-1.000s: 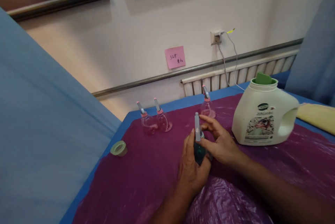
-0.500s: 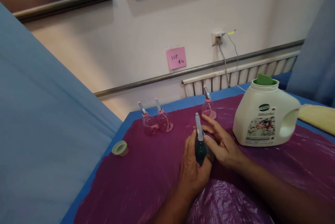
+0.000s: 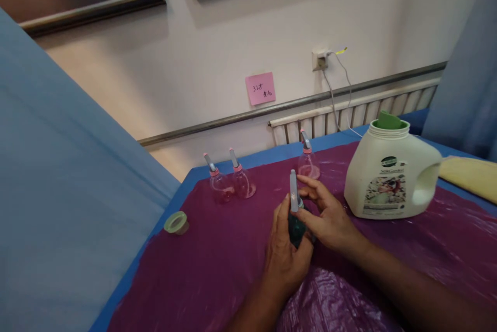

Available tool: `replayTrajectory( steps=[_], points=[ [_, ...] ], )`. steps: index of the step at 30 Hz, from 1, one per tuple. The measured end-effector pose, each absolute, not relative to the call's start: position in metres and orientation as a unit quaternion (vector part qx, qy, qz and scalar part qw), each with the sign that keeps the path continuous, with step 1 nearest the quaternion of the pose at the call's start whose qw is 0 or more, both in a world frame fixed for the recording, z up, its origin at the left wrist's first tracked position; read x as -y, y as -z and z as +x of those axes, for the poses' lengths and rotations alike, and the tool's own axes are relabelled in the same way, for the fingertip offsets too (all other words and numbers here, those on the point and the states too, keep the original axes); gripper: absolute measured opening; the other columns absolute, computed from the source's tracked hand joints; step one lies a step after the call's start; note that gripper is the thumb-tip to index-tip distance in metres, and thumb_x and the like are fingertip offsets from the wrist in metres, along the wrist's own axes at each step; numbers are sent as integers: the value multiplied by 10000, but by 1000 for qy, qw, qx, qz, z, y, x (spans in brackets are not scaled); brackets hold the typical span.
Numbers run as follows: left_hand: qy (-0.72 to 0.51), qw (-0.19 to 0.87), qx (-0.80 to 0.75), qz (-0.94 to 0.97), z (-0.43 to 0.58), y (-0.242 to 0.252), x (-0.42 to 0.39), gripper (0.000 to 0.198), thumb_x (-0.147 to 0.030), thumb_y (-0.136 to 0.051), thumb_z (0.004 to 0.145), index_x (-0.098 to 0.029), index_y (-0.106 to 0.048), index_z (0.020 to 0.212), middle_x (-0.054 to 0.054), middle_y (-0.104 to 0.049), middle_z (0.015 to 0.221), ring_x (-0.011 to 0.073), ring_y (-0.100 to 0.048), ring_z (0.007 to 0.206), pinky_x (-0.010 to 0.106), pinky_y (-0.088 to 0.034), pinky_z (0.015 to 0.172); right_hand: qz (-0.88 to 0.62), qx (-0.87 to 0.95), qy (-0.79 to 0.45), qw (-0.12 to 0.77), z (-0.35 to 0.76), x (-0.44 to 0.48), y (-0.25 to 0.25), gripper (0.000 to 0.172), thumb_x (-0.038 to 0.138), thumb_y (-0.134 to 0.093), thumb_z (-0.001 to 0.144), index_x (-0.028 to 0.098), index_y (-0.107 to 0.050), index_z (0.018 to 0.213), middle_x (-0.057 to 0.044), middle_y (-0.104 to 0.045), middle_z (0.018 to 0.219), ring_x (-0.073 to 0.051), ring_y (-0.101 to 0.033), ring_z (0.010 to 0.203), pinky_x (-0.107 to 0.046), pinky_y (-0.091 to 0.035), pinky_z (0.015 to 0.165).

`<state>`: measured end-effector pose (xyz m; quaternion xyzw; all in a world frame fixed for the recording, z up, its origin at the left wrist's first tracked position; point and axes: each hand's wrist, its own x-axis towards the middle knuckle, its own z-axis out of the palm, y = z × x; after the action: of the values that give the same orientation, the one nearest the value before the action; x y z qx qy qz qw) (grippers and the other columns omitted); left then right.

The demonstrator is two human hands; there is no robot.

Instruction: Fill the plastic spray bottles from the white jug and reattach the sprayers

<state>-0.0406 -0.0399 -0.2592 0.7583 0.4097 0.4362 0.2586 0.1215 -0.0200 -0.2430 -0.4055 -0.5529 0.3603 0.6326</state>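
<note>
My left hand [image 3: 285,254] is wrapped round a small dark-teal bottle [image 3: 295,228] standing on the purple plastic sheet [image 3: 217,275]. A grey nozzle cap [image 3: 293,191] sticks up from the bottle. My right hand [image 3: 324,215] pinches the base of that nozzle with thumb and fingers. Both hands meet at the bottle near the middle of the table.
Two small clear bottles with pink collars [image 3: 229,183] stand at the back left, a third [image 3: 308,161] behind my hands. A white detergent jug [image 3: 390,174] with a green cap sits at the right. A green lid [image 3: 176,222] lies at the left edge. A yellow cloth [image 3: 469,176] is far right.
My hands stay on the teal bottle; the right fingers have shifted slightly at the nozzle. The view has tilted a little.
</note>
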Motion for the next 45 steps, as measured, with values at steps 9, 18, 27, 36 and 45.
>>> replayTrajectory(
  steps=[9,18,27,36,45],
  points=[
    [-441,249,-408,760,-41,259,40,792,-283,-701,1074,-373,-326,1766,132,-506,1737,323,-538,1598,590,-483,1316,-426,560,-348,620,125,24,245,656,334,-797,966,303,-585,1586,-93,-790,1378,-261,-745,1307,-462,-587,1159],
    [-449,250,-386,766,-41,262,38,831,-252,-702,1064,-385,-288,1773,129,-513,1719,313,-549,1582,578,-482,1311,-431,555,-329,630,125,22,245,514,330,-820,936,289,-672,1427,-103,-793,1402,-284,-752,1306,-493,-575,1171],
    [-455,228,-393,766,-39,261,37,794,-280,-724,1052,-328,-346,1749,143,-555,1680,323,-579,1551,575,-504,1289,-462,575,-280,615,125,26,247,302,365,-785,949,286,-748,1239,-60,-831,1223,-279,-769,1193,-474,-588,1115],
    [-450,221,-394,771,-38,261,35,887,-286,-765,1001,-276,-309,1763,169,-575,1655,336,-595,1536,579,-515,1275,-457,611,-243,599,131,28,254,352,412,-785,971,272,-740,1291,-79,-819,1246,-284,-765,1154,-474,-592,1093],
    [-439,249,-399,766,-38,258,36,838,-287,-732,978,-280,-375,1736,149,-558,1680,350,-568,1551,582,-477,1311,-461,629,-280,560,141,29,253,444,507,-805,991,278,-724,1363,-82,-816,1285,-290,-754,1188,-463,-588,1075]
  ],
)
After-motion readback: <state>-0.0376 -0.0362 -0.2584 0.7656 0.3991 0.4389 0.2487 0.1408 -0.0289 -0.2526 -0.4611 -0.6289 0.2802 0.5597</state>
